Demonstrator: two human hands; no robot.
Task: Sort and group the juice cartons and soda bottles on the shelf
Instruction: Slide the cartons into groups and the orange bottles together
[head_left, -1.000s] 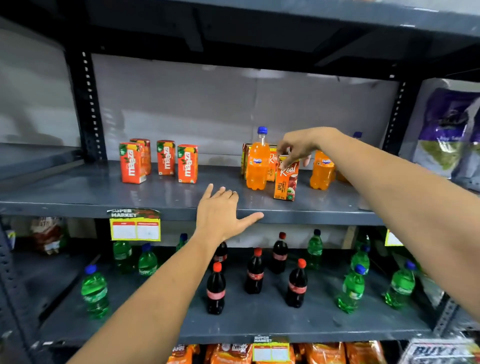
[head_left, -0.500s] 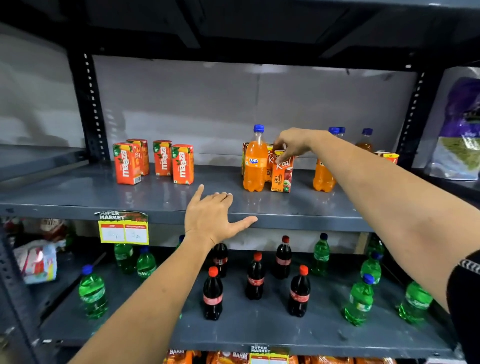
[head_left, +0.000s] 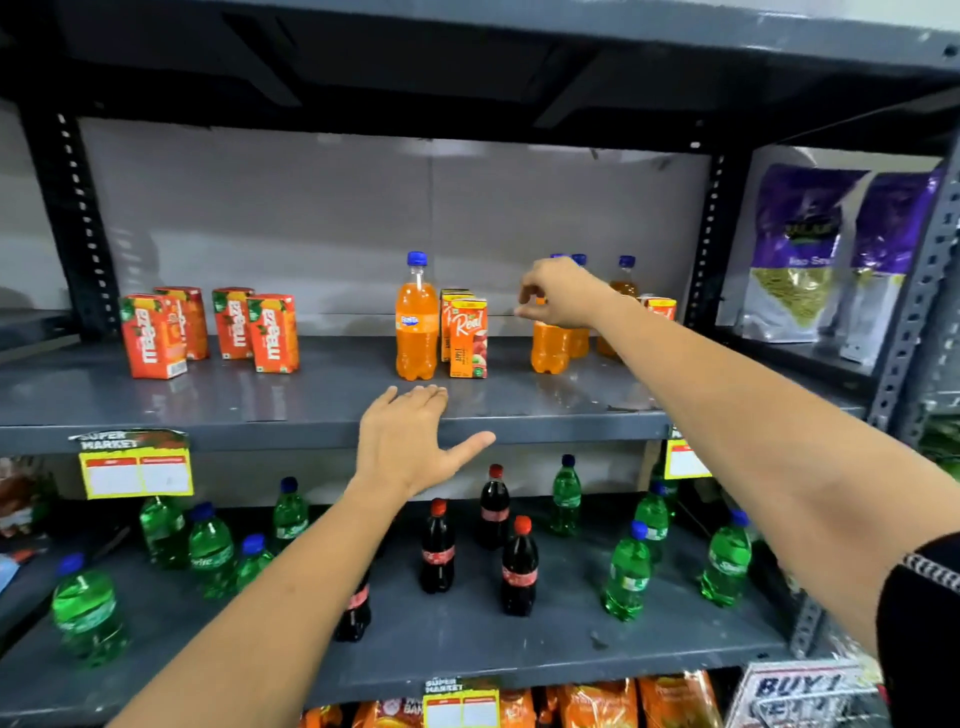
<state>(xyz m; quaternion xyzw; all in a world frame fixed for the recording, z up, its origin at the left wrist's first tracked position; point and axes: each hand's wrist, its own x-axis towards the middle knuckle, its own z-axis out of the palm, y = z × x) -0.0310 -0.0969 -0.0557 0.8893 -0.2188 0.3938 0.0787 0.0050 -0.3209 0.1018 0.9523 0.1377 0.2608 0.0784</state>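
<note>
On the middle grey shelf (head_left: 208, 410) several orange Maaza cartons (head_left: 208, 330) stand at the left. In the centre an orange Fanta bottle (head_left: 416, 325) stands beside Real juice cartons (head_left: 467, 338), one in front of others. More orange soda bottles (head_left: 549, 348) stand to the right, with another Real carton (head_left: 661, 307) behind my arm. My right hand (head_left: 558, 293) hovers just right of the Real cartons, fingers loosely pinched, holding nothing. My left hand (head_left: 410, 441) rests open on the shelf's front edge.
Below, the lower shelf (head_left: 467, 639) holds green soda bottles (head_left: 627, 577) and dark cola bottles (head_left: 437, 551). Purple snack bags (head_left: 802, 260) hang in the right bay. Yellow price tags (head_left: 136, 475) sit on the shelf lip. Orange packets (head_left: 597, 704) fill the bottom row.
My right hand set the Real carton down next to the Fanta bottle, let go and drew back to the right. My left hand stayed on the shelf edge.
</note>
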